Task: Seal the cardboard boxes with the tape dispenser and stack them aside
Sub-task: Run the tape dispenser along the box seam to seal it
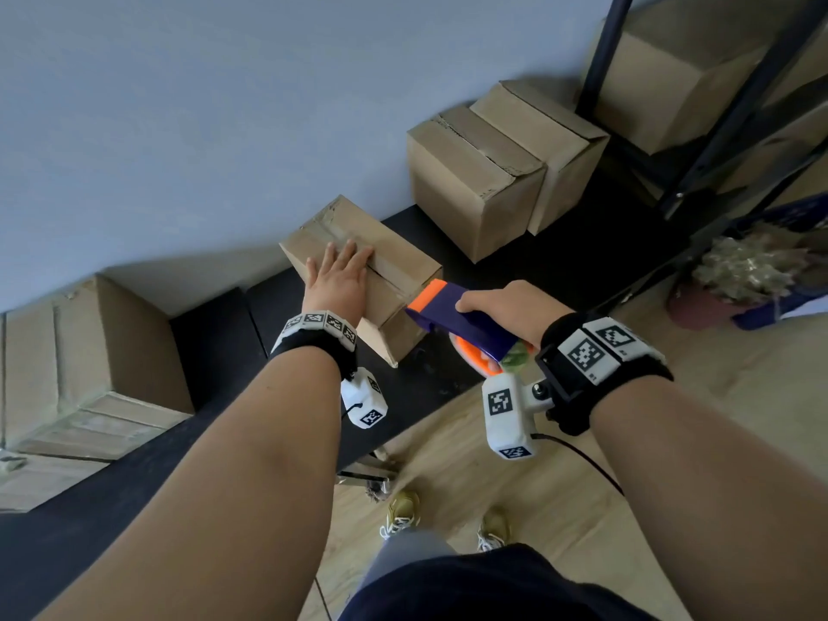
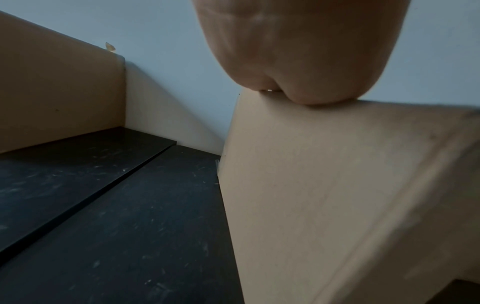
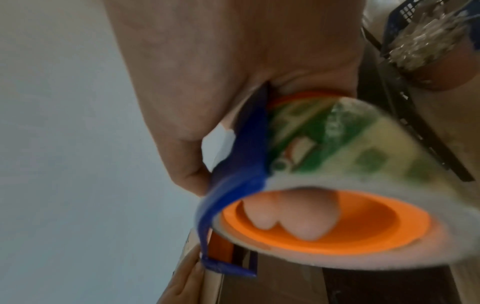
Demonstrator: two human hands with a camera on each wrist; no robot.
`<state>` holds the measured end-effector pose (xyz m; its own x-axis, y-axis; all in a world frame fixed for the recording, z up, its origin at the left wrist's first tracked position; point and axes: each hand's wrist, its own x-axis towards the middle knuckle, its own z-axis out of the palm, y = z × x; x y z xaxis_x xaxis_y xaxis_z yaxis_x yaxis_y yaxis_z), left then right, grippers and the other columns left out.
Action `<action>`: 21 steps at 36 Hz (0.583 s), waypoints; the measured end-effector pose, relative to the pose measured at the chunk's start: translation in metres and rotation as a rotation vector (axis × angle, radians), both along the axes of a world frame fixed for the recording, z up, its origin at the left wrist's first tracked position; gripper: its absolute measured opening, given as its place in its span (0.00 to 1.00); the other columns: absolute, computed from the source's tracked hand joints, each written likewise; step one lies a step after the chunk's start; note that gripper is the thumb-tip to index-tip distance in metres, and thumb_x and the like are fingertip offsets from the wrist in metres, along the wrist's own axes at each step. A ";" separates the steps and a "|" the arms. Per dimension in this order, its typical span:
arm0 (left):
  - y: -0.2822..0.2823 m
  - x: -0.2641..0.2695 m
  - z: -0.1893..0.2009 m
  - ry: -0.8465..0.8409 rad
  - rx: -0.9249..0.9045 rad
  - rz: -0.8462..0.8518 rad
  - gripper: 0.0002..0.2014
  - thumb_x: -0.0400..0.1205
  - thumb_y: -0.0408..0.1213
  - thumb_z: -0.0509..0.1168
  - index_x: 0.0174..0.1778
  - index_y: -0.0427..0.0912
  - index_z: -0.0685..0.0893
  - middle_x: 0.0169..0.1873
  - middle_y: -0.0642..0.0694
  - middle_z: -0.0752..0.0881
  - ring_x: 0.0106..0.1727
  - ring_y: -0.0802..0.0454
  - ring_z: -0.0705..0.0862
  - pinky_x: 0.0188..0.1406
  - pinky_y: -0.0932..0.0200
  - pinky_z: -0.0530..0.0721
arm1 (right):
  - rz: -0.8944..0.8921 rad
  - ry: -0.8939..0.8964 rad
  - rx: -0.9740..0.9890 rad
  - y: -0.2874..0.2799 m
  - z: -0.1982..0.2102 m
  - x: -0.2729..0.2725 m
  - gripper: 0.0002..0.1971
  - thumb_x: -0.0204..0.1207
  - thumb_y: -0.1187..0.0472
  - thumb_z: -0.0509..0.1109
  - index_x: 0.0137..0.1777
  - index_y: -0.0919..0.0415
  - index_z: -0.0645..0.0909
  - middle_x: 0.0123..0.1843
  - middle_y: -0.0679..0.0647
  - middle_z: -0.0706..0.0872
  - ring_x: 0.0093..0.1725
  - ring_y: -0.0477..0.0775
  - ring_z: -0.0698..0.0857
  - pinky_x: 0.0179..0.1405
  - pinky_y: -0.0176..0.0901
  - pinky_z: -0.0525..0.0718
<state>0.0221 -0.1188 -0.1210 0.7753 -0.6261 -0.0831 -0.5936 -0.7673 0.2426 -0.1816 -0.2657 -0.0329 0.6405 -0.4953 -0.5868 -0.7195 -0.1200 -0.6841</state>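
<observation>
Blue-and-orange tape dispenser point(image 1: 452, 313), one: grasped in right hand point(image 1: 511, 313), nose at near edge of brown cardboard box point(image 1: 394, 280). Left hand point(image 1: 338, 280) flat on its top, fingers straight. Two more boxes point(image 1: 475, 181) beyond on black bench point(image 1: 215, 333).

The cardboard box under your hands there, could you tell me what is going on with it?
A person is sealing the small brown cardboard box on the black bench. The left hand lies flat on the box top, holding it steady. The right hand grips the blue and orange tape dispenser, whose front edge sits at the near end of the top seam. Two more brown boxes stand further along the bench, and a larger taped box sits to the left.
</observation>
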 end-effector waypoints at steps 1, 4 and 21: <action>-0.001 -0.001 0.000 -0.003 0.006 0.003 0.22 0.90 0.46 0.39 0.82 0.59 0.58 0.84 0.52 0.53 0.85 0.49 0.44 0.83 0.44 0.37 | 0.003 0.000 -0.001 0.000 -0.001 -0.001 0.16 0.73 0.47 0.73 0.45 0.61 0.81 0.45 0.58 0.87 0.45 0.56 0.86 0.46 0.46 0.81; -0.002 -0.003 0.002 -0.017 0.015 0.025 0.22 0.90 0.46 0.40 0.82 0.59 0.58 0.85 0.50 0.51 0.85 0.48 0.43 0.83 0.46 0.39 | 0.006 0.009 -0.011 0.004 -0.005 0.000 0.16 0.72 0.47 0.73 0.42 0.60 0.79 0.46 0.59 0.88 0.48 0.58 0.87 0.56 0.50 0.83; 0.015 -0.048 0.002 -0.034 0.085 -0.123 0.45 0.78 0.55 0.63 0.85 0.54 0.42 0.85 0.46 0.41 0.84 0.46 0.36 0.83 0.45 0.39 | -0.001 -0.013 -0.051 0.009 -0.009 0.002 0.21 0.74 0.48 0.71 0.49 0.70 0.82 0.54 0.65 0.87 0.54 0.62 0.85 0.60 0.55 0.81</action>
<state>-0.0264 -0.1034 -0.1190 0.6967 -0.7080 -0.1152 -0.6909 -0.7055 0.1580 -0.1799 -0.2569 -0.0419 0.6472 -0.5251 -0.5526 -0.7110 -0.1545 -0.6860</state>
